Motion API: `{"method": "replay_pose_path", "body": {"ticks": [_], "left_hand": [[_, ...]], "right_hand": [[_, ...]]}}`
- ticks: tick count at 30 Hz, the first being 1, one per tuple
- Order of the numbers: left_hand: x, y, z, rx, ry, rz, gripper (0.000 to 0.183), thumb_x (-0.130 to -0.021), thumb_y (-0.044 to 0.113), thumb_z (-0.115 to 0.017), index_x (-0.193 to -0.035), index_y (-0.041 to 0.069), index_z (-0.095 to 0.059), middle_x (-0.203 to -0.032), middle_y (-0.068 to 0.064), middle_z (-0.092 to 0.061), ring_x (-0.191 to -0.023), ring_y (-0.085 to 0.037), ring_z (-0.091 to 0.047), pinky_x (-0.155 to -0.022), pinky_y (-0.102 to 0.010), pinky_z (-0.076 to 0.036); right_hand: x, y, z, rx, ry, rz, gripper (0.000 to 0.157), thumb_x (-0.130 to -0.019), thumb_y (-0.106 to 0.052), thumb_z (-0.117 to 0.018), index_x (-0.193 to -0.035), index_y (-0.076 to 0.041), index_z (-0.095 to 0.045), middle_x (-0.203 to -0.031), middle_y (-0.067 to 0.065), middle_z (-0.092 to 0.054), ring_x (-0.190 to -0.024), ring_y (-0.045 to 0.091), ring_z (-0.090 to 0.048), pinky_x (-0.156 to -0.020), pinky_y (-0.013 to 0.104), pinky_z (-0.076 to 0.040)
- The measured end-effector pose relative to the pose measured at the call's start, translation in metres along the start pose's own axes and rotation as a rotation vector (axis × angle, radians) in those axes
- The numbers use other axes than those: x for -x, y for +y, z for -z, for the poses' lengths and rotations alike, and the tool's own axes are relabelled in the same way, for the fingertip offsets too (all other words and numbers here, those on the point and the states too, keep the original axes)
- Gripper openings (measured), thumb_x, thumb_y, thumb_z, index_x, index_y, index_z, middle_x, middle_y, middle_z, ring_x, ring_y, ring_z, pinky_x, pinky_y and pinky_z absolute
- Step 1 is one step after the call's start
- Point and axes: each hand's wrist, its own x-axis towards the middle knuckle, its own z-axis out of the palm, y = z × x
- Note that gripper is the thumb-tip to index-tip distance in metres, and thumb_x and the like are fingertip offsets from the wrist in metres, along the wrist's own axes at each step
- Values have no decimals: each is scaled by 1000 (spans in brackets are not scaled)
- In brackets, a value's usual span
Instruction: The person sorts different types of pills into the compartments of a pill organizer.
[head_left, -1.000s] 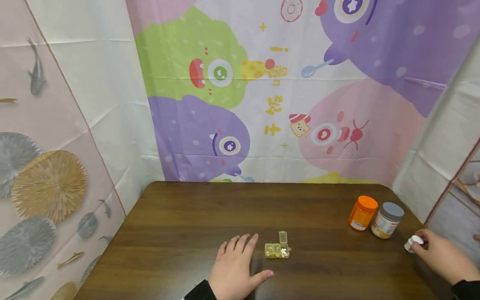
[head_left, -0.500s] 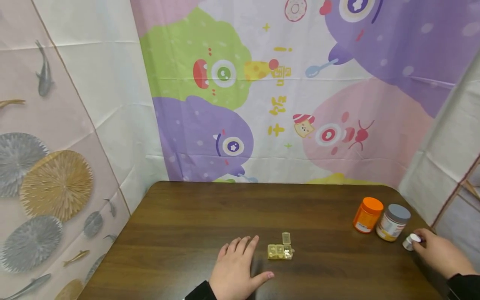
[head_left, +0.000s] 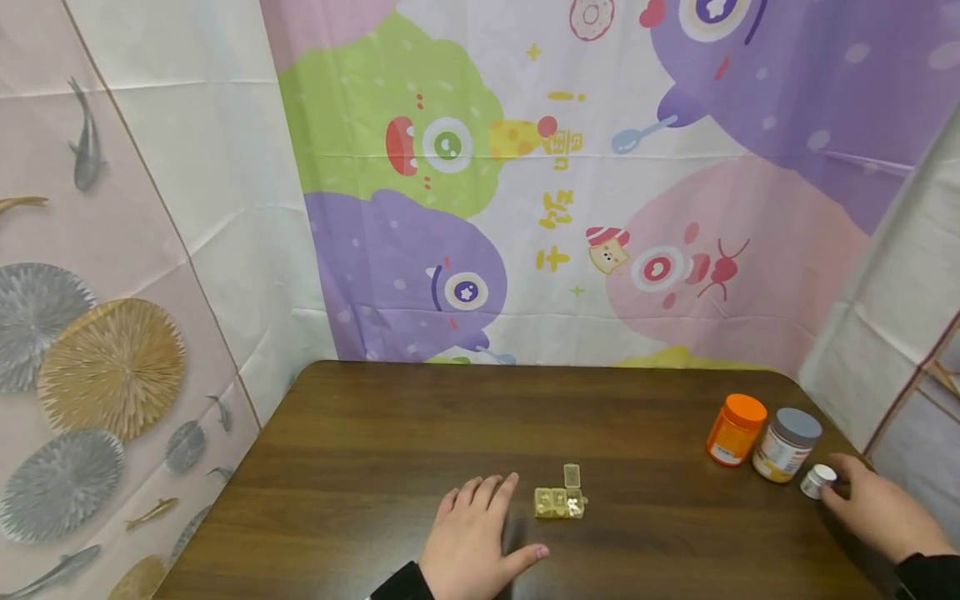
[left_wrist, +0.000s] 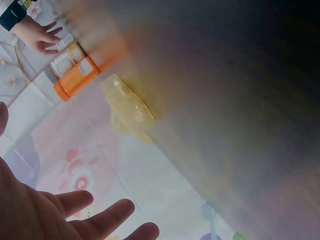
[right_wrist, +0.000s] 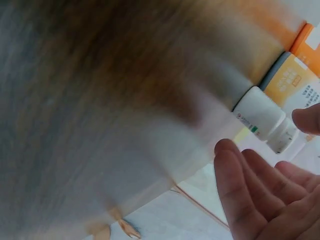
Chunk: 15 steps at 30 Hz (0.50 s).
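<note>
A small white bottle with a white cap stands upright at the table's right edge. Beside it my right hand has its fingers spread apart; in the right wrist view a gap shows between the fingers and the bottle, with the thumb close to the cap. My left hand is held palm down with straight fingers, left of a yellow see-through pill box. One lid of the box is up, and white pills show in the right compartment. The left hand holds nothing.
An orange bottle and a white bottle with a grey lid stand just left of the small bottle. Printed cloths hang behind and beside the brown table.
The small white bottle has gone from tilted in my right hand to upright beside the grey-lidded one. My right fingers have come off it. The left hand has stayed put.
</note>
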Motion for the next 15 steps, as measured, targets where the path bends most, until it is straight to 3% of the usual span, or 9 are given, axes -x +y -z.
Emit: {"method": "replay_pose_path", "body": {"ticks": [4, 9, 13, 15], "left_hand": [[0, 0, 0, -3, -9, 1, 97, -81, 86, -26, -149, 17, -37, -138, -7, -50, -123, -29, -42, -96, -55, -38], [0, -1, 1, -4, -14, 0, 97, -82, 86, -23, -149, 18, -37, -139, -7, -49, -124, -29, -41, -96, -55, -38], [1, -2, 0, -8, -25, -5, 94, -83, 84, -23, -147, 18, -40, -139, -7, -49, -123, -30, -42, -96, -55, -39], [1, -3, -1, -9, -42, -9, 91, -84, 83, -25, -146, 19, -42, -139, -7, -49, -123, -29, -42, -95, -55, -39]], "right_hand": [[3, -4, 2, -15, 14, -24, 63, -85, -20, -64, -117, 28, -39, -107, 49, -48, -92, 58, -49, -74, 65, -43], [17, -15, 5, 21, 136, -19, 66, -80, -17, -68, -114, 31, -39, -104, 54, -44, -91, 62, -45, -76, 68, -40], [29, -43, 4, 55, 152, 32, 61, -79, -21, -71, -111, 25, -48, -100, 47, -52, -87, 58, -50, -71, 66, -42], [34, -65, 0, 41, 174, 111, 56, -79, -22, -72, -112, 19, -53, -102, 41, -56, -88, 55, -53, -71, 65, -43]]}}
